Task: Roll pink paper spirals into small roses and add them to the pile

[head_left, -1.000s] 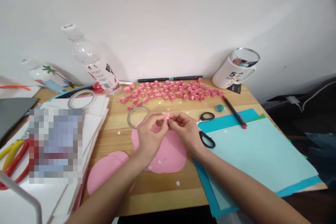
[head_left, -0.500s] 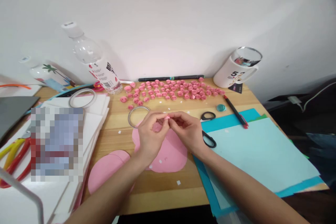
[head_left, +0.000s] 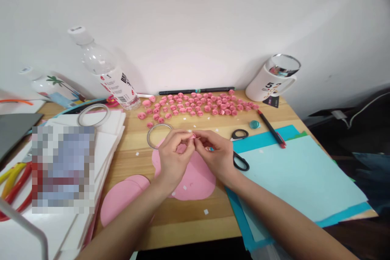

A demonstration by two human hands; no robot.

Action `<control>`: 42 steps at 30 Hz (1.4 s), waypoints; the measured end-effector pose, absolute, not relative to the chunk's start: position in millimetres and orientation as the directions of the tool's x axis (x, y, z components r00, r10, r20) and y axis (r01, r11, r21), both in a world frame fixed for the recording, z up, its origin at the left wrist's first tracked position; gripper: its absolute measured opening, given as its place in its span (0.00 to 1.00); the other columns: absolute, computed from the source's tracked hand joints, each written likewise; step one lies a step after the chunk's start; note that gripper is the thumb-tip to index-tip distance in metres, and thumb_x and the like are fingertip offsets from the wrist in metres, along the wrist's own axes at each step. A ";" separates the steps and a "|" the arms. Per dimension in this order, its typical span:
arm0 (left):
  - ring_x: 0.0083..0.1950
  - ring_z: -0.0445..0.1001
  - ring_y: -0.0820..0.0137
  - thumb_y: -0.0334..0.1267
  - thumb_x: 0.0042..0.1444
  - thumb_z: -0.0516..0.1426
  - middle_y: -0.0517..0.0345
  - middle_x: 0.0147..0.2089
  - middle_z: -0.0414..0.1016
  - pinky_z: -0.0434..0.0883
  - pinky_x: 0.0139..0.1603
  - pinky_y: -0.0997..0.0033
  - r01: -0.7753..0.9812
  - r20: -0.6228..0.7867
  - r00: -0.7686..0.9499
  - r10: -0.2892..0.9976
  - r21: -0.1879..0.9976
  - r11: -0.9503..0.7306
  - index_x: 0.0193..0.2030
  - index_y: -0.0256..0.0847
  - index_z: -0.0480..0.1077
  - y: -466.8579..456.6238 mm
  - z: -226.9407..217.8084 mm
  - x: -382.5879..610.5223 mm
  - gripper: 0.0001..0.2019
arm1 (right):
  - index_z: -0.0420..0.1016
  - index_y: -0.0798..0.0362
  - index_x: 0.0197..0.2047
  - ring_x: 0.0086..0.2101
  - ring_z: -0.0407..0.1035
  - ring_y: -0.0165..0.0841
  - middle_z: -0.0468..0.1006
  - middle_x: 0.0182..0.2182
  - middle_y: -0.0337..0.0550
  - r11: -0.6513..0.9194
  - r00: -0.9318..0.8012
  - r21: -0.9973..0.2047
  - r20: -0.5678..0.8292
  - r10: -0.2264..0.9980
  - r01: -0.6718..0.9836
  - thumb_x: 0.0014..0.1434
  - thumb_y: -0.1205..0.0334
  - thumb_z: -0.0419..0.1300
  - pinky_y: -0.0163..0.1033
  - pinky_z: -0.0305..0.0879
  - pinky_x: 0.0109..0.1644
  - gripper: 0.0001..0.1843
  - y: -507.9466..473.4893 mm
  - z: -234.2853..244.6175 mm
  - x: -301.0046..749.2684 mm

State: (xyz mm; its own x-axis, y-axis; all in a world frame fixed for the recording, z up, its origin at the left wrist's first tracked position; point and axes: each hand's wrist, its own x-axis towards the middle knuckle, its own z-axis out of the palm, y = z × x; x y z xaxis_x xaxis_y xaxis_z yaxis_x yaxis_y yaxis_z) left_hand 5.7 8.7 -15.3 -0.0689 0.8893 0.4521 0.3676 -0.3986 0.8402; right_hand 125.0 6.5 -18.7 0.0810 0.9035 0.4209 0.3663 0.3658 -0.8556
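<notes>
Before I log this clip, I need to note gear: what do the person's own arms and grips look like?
The left grip and right grip are ungloved human hands. The left forearm and right forearm are bare where visible: no sleeve, watch or bracelet shows.

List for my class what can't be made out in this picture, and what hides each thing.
All in the head view:
Pink piece: its full shape, covered by the left hand and right hand.
Scissors: most of the blades, behind the right hand.
Red handle: its leftmost part, cut off by the picture's edge.
Pixelated patch: whatever it shows, blurred out.
Bottle label: its fine print, too small.
</notes>
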 end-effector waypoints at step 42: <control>0.37 0.74 0.72 0.28 0.52 0.58 0.56 0.36 0.74 0.73 0.36 0.72 0.426 0.512 -0.065 0.856 0.790 -0.440 0.33 0.40 0.73 9.6 -11.9 3.6 0.04 | 0.74 0.52 0.29 0.25 0.71 0.29 0.78 0.26 0.39 0.334 0.022 -0.867 0.367 0.930 0.371 0.52 0.68 0.58 0.34 0.70 0.29 0.04 9.4 -13.5 131.3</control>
State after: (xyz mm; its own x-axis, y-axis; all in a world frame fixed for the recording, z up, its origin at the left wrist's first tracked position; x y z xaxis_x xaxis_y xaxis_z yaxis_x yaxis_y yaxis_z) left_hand 3.6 9.6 -11.9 -0.0650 0.8564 0.5121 0.4264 -0.4402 0.7902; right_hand 131.3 9.4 -13.5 0.0215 0.9299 0.3672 0.3711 0.3337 -0.8666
